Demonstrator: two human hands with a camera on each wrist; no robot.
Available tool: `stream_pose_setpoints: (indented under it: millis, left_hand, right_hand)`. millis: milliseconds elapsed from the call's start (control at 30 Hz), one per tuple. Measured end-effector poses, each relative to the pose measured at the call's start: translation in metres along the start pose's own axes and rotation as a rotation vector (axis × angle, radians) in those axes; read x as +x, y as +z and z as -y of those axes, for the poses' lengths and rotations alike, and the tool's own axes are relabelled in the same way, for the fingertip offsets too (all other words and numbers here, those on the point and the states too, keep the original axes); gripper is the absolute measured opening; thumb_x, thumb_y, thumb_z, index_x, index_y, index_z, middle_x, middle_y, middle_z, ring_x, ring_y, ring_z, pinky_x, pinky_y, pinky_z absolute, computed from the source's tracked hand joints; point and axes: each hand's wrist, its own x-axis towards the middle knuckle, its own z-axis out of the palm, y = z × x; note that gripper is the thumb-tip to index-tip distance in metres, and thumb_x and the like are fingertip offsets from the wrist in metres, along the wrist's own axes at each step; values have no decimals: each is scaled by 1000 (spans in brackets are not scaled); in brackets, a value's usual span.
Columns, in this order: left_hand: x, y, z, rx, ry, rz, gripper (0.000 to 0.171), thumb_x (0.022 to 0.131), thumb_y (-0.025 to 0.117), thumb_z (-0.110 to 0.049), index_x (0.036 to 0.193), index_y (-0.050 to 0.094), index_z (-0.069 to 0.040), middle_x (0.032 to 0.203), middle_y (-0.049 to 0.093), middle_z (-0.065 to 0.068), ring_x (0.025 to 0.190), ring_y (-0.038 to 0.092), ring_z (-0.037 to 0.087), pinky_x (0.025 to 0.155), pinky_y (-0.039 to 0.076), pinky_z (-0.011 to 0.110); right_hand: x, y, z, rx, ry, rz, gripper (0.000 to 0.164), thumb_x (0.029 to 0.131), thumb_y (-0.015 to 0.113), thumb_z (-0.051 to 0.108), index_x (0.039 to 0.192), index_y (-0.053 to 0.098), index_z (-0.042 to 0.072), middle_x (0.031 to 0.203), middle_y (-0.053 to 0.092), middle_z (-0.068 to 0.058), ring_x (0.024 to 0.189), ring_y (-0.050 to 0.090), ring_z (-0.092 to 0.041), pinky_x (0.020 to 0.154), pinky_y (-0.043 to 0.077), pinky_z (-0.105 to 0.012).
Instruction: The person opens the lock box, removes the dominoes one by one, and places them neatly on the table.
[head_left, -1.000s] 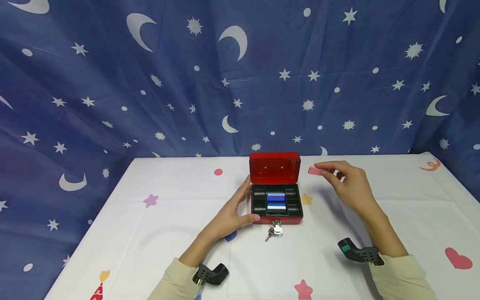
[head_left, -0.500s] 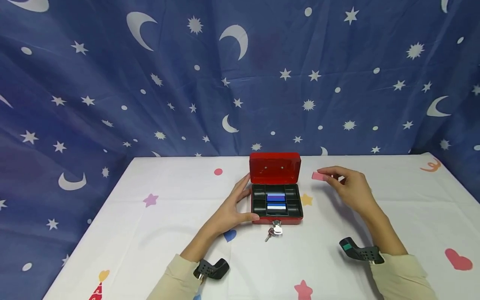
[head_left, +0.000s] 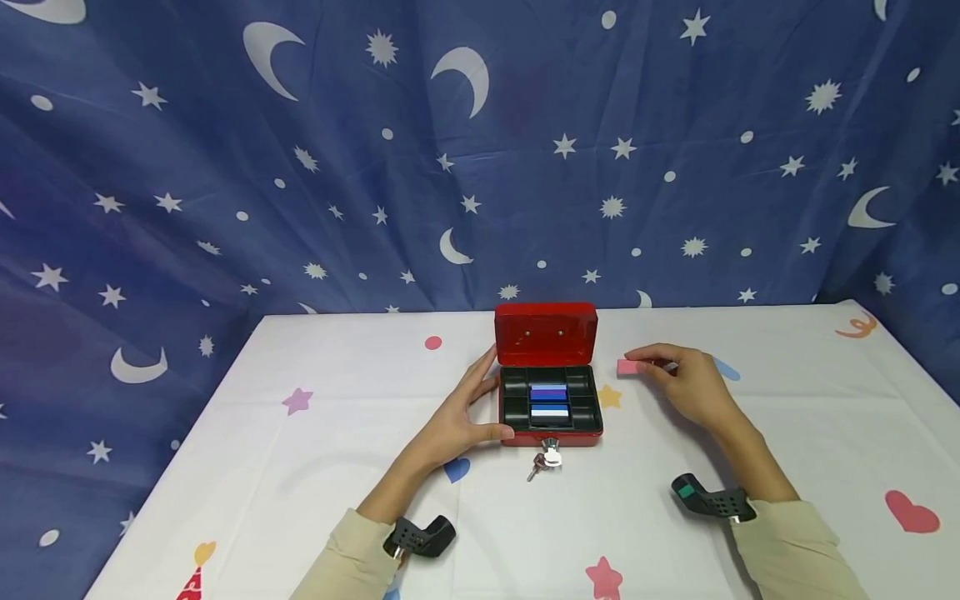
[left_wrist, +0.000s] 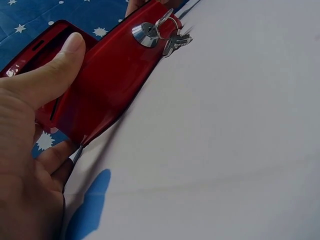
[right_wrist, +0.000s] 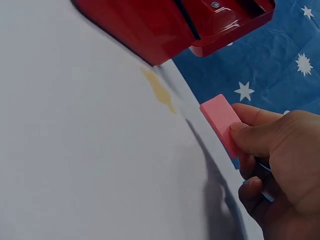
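A small red cash box (head_left: 574, 438) stands with its lid (head_left: 546, 335) raised. Its black tray (head_left: 516, 412) holds two blue-and-white striped blocks (head_left: 549, 393) in the middle compartments. Along the box's left side lies my left hand (head_left: 455, 423), fingers extended and spread, thumb touching the front left corner. To the right of the box, my right hand (head_left: 693, 385) pinches a pink eraser (right_wrist: 220, 119) by one end between thumb and fingers. The eraser's other end points toward the box, apart from it. Part of it is hidden behind the thumb.
A key ring (left_wrist: 165, 25) with keys (left_wrist: 176, 43) hangs from the lock (left_wrist: 145, 35) on the box's front. White cloth with printed shapes covers the table (head_left: 337, 483). Behind the far table edge hangs a blue curtain (head_left: 360, 150) with moons and stars.
My right hand has come down and slightly nearer to me with the pink eraser in its fingers. My left hand stays at the box's left side. The head view has shifted slightly.
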Motion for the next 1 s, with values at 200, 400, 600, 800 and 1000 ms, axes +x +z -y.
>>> stream_pose_setpoints:
  millis: [200, 400, 600, 800, 1000]
  left_hand:
    - [-1, -1, 0, 0, 2, 2, 103, 77, 78, -5, 155, 12, -20, 158, 11, 3, 137, 32, 28, 113, 17, 50]
    - [-1, -1, -1, 11, -8, 5, 103, 78, 79, -7, 155, 12, -21, 158, 10, 4, 137, 32, 27, 113, 16, 49]
    - [-2, -1, -2, 8, -10, -4, 103, 77, 79, -7, 155, 13, -20, 158, 11, 5, 137, 32, 28, 113, 17, 49]
    - [-2, -1, -1, 12, -5, -1, 103, 77, 79, -7, 155, 13, -22, 158, 11, 4, 137, 33, 29, 113, 18, 49]
    - [-2, -1, -2, 8, -11, -2, 104, 77, 80, -7, 155, 13, -22, 158, 10, 4, 137, 32, 28, 113, 18, 49]
  right_hand:
    - [-1, 3, -1, 7, 22, 48, 19, 90, 65, 7, 107, 73, 10, 101, 68, -12, 82, 55, -25, 72, 45, -38]
    - [-2, 8, -5, -4, 16, 36, 20, 89, 66, 4, 108, 72, 8, 104, 67, -14, 88, 57, -29, 79, 48, -46]
    - [-1, 12, -9, -29, -16, 9, 23, 85, 70, 1, 107, 73, 6, 100, 55, -11, 82, 49, -24, 70, 44, -37]
    - [-1, 13, -11, -42, -34, 15, 25, 84, 70, 0, 109, 72, 4, 96, 53, -10, 81, 48, -24, 70, 43, -36]
    - [-1, 13, -12, -59, -32, 11, 24, 85, 70, 2, 109, 72, 4, 97, 55, -10, 81, 49, -24, 70, 44, -36]
